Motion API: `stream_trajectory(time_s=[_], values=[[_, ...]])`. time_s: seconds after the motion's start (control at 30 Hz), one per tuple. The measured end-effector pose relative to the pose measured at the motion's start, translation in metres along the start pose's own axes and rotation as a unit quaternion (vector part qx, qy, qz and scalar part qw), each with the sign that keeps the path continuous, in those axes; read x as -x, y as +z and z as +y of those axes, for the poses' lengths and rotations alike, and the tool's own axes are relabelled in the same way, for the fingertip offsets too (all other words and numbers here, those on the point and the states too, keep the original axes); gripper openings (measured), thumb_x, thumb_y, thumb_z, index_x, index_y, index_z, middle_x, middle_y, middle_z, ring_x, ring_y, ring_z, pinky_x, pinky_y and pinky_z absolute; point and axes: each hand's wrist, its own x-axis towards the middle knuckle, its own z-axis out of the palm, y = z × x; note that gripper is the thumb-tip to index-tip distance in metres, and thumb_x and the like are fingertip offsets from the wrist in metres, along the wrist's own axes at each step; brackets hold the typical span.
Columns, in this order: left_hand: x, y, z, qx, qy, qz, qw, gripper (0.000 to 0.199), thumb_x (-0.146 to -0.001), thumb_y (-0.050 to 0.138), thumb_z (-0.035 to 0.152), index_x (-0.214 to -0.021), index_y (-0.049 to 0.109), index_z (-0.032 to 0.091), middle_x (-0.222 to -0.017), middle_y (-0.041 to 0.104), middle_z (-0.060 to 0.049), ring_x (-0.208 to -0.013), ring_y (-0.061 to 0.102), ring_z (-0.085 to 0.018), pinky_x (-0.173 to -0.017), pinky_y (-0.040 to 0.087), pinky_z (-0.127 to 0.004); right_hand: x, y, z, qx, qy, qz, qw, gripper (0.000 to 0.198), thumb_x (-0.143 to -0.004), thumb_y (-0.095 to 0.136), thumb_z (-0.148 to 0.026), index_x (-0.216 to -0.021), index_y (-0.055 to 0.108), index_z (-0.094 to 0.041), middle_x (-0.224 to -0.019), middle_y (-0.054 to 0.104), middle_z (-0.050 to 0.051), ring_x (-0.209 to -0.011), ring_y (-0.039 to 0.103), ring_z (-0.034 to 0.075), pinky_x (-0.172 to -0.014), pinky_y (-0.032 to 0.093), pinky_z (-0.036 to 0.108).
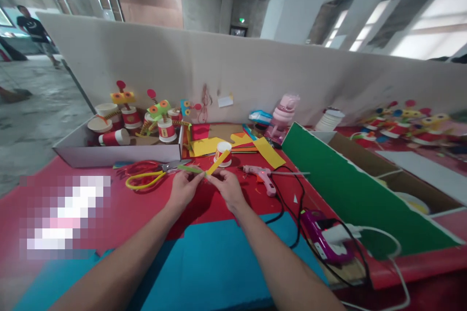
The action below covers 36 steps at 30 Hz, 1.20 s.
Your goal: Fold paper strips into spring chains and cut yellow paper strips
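Note:
Both my hands meet over the red tabletop, their fingertips pinched together where two paper strips join. My left hand [185, 188] is closed at the base of a green paper strip [188, 168] that points left. A yellow paper strip [219, 162] rises to the upper right from the fingers of my right hand [226, 187], also closed. Behind the yellow strip stands a small white and red paper cup [224, 147], upright and partly covered. Right of my hands lies a pink glue gun [260, 175] with a clear glue stick out its back. Yellow-handled scissors [146, 181] lie to the left.
A white box [120, 155] at the back left holds paper-cup figures. Red-handled pliers [146, 167] lie before it. Coloured paper sheets [207, 146] and a pink bottle [284, 116] stand behind. A green-sided box [350, 194] and purple power strip [324, 238] with cables are at right.

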Motion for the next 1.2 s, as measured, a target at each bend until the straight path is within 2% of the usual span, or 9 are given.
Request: stream_trajectory(time_s=[0.07,0.17,0.3,0.4,0.57,0.77,0.93,1.2], values=[[0.0,0.0,-0.001,-0.01,-0.013,0.002,1.0,0.022,-0.076,0.065,0.034,-0.063,0.062,0.016,-0.06,0.059,0.001,-0.058,0.053,-0.013,-0.058,0.04,-0.024,0.0,-0.001,-0.002,-0.007,0.01,-0.005,1.0,0.024,-0.065,0.074,-0.034,-0.082,0.072,-0.017,-0.082,0.072,0.003,-0.078,0.064,0.018,-0.076,0.049,0.03],[0.001,0.0,0.002,0.012,-0.03,0.01,0.999,0.026,-0.077,0.065,0.038,-0.063,0.06,0.016,-0.055,0.057,0.002,-0.054,0.051,-0.012,-0.057,0.039,-0.023,-0.001,-0.001,-0.006,-0.014,0.026,0.025,0.999,0.023,-0.064,0.074,-0.032,-0.08,0.072,-0.017,-0.076,0.071,0.001,-0.069,0.062,0.016,-0.071,0.049,0.028],[0.002,0.003,0.007,0.103,-0.075,-0.019,0.992,0.029,-0.075,0.067,0.042,-0.088,0.065,0.016,-0.069,0.062,0.001,-0.06,0.053,-0.011,-0.06,0.043,-0.023,-0.001,0.001,-0.009,-0.066,0.042,0.06,0.995,0.025,-0.062,0.074,-0.031,-0.08,0.07,-0.016,-0.075,0.07,0.001,-0.065,0.061,0.014,-0.068,0.05,0.028],[0.003,0.005,0.008,0.116,-0.097,-0.056,0.987,0.036,-0.071,0.072,0.04,-0.095,0.065,0.015,-0.079,0.065,-0.003,-0.066,0.056,-0.013,-0.06,0.044,-0.023,0.0,0.003,-0.008,-0.097,0.049,0.068,0.992,0.028,-0.059,0.076,-0.03,-0.081,0.068,-0.015,-0.075,0.071,0.003,-0.067,0.063,0.015,-0.07,0.051,0.029],[0.005,0.007,0.005,0.128,-0.096,-0.061,0.985,0.025,-0.074,0.07,0.038,-0.083,0.065,0.015,-0.067,0.06,0.001,-0.059,0.05,-0.01,-0.058,0.04,-0.022,0.003,0.006,-0.008,-0.086,0.026,0.06,0.994,0.027,-0.061,0.076,-0.028,-0.083,0.067,-0.016,-0.079,0.072,0.003,-0.071,0.065,0.016,-0.072,0.051,0.03],[0.005,0.005,0.003,0.136,-0.092,-0.05,0.985,0.024,-0.078,0.065,0.037,-0.071,0.062,0.014,-0.06,0.055,0.001,-0.057,0.048,-0.01,-0.058,0.038,-0.022,0.003,0.008,-0.006,-0.063,0.025,0.043,0.997,0.025,-0.064,0.074,-0.03,-0.083,0.067,-0.015,-0.074,0.07,0.002,-0.065,0.061,0.015,-0.066,0.049,0.027],[0.004,0.006,0.004,0.153,-0.096,-0.026,0.983,0.021,-0.074,0.07,0.034,-0.08,0.062,0.016,-0.065,0.057,0.002,-0.056,0.049,-0.009,-0.056,0.039,-0.022,0.003,0.009,-0.006,-0.053,0.046,0.054,0.996,0.026,-0.063,0.074,-0.03,-0.083,0.066,-0.015,-0.074,0.07,0.002,-0.063,0.061,0.014,-0.065,0.048,0.027],[0.004,0.005,-0.002,0.158,-0.082,-0.011,0.984,0.023,-0.076,0.068,0.032,-0.067,0.055,0.016,-0.056,0.052,0.004,-0.052,0.047,-0.008,-0.054,0.037,-0.022,0.005,0.01,-0.002,-0.051,0.047,0.035,0.997,0.024,-0.064,0.075,-0.031,-0.08,0.067,-0.015,-0.071,0.069,0.002,-0.065,0.062,0.014,-0.067,0.049,0.027]])
